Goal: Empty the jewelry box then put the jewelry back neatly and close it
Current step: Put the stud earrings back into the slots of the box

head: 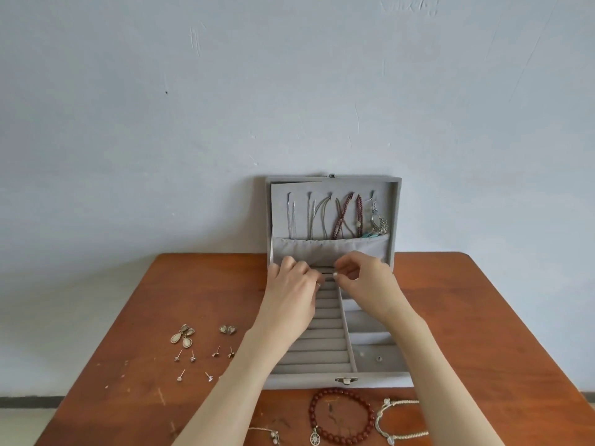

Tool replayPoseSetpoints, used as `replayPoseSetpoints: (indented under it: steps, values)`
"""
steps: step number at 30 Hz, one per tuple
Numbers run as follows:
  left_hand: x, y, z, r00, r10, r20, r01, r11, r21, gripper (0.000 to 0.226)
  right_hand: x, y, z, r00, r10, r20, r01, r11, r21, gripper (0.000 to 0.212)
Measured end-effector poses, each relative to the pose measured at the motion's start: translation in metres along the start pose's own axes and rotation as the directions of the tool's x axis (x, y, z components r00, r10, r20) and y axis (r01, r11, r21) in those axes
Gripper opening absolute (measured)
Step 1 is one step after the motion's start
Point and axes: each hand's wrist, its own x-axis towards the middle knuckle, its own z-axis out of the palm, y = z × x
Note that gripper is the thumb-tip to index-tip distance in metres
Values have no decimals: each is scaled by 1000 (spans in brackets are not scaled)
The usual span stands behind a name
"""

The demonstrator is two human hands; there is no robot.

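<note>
The grey velvet jewelry box [370, 379] stands open on the table, its lid [396, 214] upright against the wall. Necklaces and a dangling earring [341, 217] hang on hooks inside the lid above a fabric pocket. My left hand [296, 281] and my right hand [363, 275] meet over the far end of the ring-roll rows [322, 346], fingers curled, pinching at something small between the rolls that I cannot make out. Drop earrings [183, 337] and several stud earrings [193, 358] lie on the table to the left.
A red bead bracelet [341, 416] with a pendant, a pale woven bracelet [396, 420] and a thin chain [267, 434] lie near the front edge of the wooden table [483, 317]. The box's right compartments hold a small stud [379, 358].
</note>
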Motion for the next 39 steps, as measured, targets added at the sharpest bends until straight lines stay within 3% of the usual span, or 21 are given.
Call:
replayPoseSetpoints:
  steps: [9, 22, 36, 39]
  values:
    - [4, -4, 4, 994, -62, 88, 64, 998, -15, 30, 4, 3, 4, 992, -54, 118, 65, 994, -93, 13]
    - [3, -4, 8, 992, -121, 35, 125, 978, -169, 17, 5, 4, 11, 990, -123, 69, 131, 981, -141, 9]
    - [0, -5, 7, 1000, -17, -15, 15, 991, -137, 20, 4, 6, 15, 991, -113, 66, 123, 978, -171, 14]
    - [-6, -5, -5, 997, 7, -74, -19, 987, -162, 22, -7, 3, 16, 985, -172, -35, 161, 965, -208, 18]
